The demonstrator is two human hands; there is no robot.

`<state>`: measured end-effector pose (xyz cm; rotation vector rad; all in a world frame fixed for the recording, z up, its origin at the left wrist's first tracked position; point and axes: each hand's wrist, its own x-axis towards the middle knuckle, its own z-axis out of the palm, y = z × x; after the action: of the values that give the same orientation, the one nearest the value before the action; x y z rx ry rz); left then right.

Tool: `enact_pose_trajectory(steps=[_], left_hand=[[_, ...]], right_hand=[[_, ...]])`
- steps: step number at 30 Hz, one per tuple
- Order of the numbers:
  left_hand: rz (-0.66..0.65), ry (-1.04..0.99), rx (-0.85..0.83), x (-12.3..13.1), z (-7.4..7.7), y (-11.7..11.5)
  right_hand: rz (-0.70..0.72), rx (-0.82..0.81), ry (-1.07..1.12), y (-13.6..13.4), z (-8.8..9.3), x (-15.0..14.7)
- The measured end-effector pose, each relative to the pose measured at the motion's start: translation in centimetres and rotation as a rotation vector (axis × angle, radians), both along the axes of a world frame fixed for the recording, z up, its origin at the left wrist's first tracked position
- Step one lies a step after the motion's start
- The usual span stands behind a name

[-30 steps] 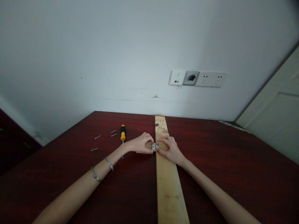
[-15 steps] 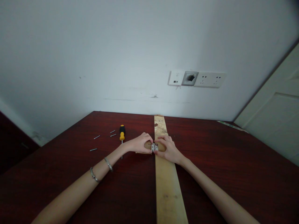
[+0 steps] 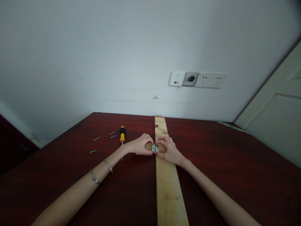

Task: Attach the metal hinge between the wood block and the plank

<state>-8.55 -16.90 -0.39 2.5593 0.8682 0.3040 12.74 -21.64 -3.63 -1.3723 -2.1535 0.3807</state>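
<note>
A small silver hinge (image 3: 155, 148) with screw holes lies unfolded across the left edge of a long, pale wooden plank (image 3: 168, 185). My left hand (image 3: 141, 145) curls its thumb and fingers round the hinge's left leaf, over a smaller wooden piece (image 3: 148, 146) that is mostly hidden under the hand. From the other side, my right hand (image 3: 169, 150) rests on the plank, thumb and fingertips closed on the right leaf. Left of my left hand lies a screwdriver (image 3: 122, 134) with a black and yellow handle; my wrist partly covers its shaft.
Several loose screws (image 3: 93, 151) are scattered left of the screwdriver on the dark red tabletop (image 3: 211, 175). The plank runs from the near edge of view to the wall, where sockets (image 3: 197, 79) are mounted. A pale strip (image 3: 232, 127) lies at the back right.
</note>
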Motion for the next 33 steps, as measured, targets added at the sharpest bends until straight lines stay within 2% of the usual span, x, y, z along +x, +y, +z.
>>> enact_pose_trajectory(steps=[33], left_hand=[[0.000, -0.016, -0.016, -0.09, -0.60, 0.54]], right_hand=[[-0.007, 0.010, -0.029, 0.01, 0.08, -0.34]])
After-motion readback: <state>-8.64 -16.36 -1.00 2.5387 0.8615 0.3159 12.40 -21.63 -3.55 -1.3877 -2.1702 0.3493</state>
